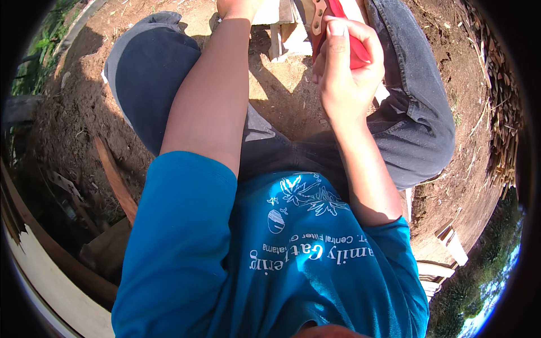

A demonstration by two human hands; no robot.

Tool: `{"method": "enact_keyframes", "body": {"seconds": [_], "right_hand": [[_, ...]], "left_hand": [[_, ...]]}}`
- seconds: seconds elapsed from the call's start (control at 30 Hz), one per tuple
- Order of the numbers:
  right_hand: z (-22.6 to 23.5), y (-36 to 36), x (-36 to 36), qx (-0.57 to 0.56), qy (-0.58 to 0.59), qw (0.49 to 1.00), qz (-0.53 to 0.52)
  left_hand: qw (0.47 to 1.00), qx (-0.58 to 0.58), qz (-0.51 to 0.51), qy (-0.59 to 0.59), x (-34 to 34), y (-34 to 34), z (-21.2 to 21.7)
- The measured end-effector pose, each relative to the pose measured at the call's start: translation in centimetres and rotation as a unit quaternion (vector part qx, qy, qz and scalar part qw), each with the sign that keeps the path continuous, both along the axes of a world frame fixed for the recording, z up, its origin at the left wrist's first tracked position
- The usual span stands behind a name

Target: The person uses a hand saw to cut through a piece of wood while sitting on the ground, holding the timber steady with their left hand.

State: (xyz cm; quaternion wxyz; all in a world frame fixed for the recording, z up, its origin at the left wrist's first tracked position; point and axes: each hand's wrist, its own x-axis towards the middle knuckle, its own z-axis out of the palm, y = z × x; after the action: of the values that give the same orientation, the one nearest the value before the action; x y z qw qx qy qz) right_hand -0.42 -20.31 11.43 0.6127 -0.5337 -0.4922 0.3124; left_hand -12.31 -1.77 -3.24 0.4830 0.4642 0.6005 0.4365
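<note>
At top centre, right hand (345,62) is wrapped around a red tool handle (352,45); the working end is out of frame. Left hand (236,7) is cut off at the rim near pale wood blocks (284,31), grip unreadable. Risk: tool slips toward the denim-clad knees (420,101) close below.

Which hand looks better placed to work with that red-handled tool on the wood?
The right hand, probably. Its fingers are closed around the red-handled tool, close to the wooden piece. The left hand is mostly cut off at the top edge and seems to rest on the wood, likely steadying it.
</note>
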Motion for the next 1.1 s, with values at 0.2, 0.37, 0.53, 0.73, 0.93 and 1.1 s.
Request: {"method": "enact_keyframes", "body": {"seconds": [0.2,0.37,0.53,0.73,0.93,1.1], "right_hand": [[-5.8,15.3,-0.3,0.034,-0.195,0.974,-0.108],[-5.4,11.5,0.5,0.112,-0.164,0.972,-0.126],[-5.4,8.0,0.7,-0.065,-0.074,0.988,-0.122],[-7.0,8.6,-0.6,0.0,-0.141,0.972,-0.189],[-4.0,10.5,0.6,0.002,-0.15,0.981,-0.121],[-1.2,3.9,0.1,-0.015,-0.054,0.998,-0.027]], "left_hand": [[0.93,0.204,0.01,0.306,-0.2,3.1,-2.6],[0.992,-0.107,0.02,0.057,1.0,-0.5,2.5],[0.992,-0.117,0.032,0.039,2.0,-1.2,1.1],[0.989,-0.136,0.043,0.029,1.8,-1.3,1.3],[0.983,-0.18,0.003,-0.033,1.0,-2.0,4.3],[0.991,-0.128,0.024,-0.016,1.1,-0.5,1.6]]}}
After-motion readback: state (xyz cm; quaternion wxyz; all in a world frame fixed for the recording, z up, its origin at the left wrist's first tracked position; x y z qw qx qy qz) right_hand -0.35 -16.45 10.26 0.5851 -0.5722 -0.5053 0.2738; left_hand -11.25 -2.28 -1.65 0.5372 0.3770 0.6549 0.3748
